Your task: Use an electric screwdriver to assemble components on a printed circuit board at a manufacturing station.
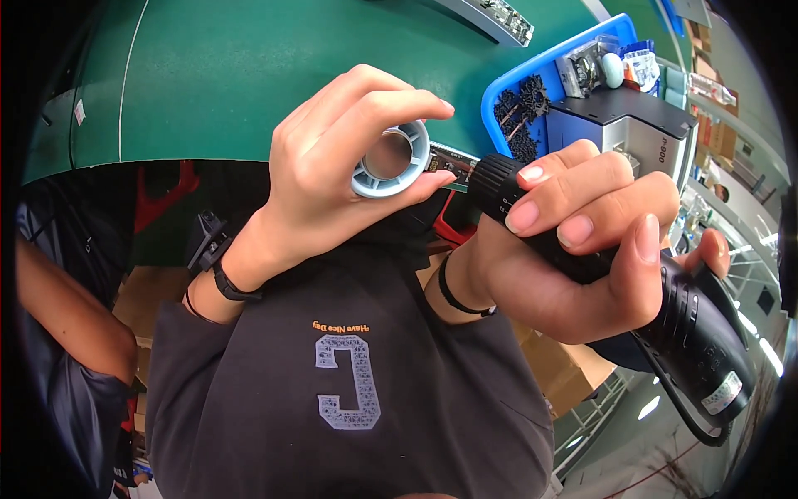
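My left hand [312,166] curls around a pale blue plastic ring [384,188], spool-like, with short spokes about a round centre. Its thumb and forefinger reach past the ring to the right. In my right hand [582,258] is a black electric screwdriver [694,333]; my fingers wrap its body just behind the ribbed collar [495,183]. The collar points left, toward the ring. Between the two hands, a narrow strip with circuit parts [453,162] shows beside my left thumb tip; its ends are partly hidden. Whether the screwdriver's tip touches it, I cannot tell.
The green tabletop [216,91] spreads ahead. On its right a blue tray [492,100] holds black screws, bagged parts and a small bottle. Next to it stands a grey-and-black box-shaped device [619,125]. A metal strip [490,21] lies at the far edge. Another person's arm [75,324] is at left.
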`<state>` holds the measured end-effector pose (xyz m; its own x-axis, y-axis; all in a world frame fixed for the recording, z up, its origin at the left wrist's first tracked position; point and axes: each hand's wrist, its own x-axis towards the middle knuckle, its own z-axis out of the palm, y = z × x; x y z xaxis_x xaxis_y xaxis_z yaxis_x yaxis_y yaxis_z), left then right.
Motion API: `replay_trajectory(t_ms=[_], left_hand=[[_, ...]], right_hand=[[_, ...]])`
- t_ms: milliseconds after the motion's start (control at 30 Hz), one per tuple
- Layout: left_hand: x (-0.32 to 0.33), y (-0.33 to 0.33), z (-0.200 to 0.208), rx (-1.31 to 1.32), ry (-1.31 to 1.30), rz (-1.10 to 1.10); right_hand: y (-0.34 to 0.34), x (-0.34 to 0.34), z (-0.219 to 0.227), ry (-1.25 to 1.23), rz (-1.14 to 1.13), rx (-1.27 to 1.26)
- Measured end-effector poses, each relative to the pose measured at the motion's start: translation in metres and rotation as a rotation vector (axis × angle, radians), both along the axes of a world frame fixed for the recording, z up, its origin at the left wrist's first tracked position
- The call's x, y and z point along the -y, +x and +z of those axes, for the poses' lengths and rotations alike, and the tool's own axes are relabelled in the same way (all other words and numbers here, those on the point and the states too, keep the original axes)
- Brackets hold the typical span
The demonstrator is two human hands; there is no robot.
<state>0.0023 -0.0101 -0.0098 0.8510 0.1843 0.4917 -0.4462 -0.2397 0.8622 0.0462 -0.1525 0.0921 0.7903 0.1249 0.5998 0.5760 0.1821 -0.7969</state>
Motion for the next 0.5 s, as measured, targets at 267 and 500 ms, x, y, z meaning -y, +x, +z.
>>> replay_trajectory(t_ms=[267,500], left_hand=[[-0.0009,0.0011,0.0000,0.005,0.011,0.005],[-0.0043,-0.0007,0.0012,0.004,0.031,-0.004]], right_hand=[[0.0027,-0.0040,-0.0025,-0.016,0.006,0.015],[-0.0001,-0.0080,-0.0008,-0.051,-0.002,0.016]])
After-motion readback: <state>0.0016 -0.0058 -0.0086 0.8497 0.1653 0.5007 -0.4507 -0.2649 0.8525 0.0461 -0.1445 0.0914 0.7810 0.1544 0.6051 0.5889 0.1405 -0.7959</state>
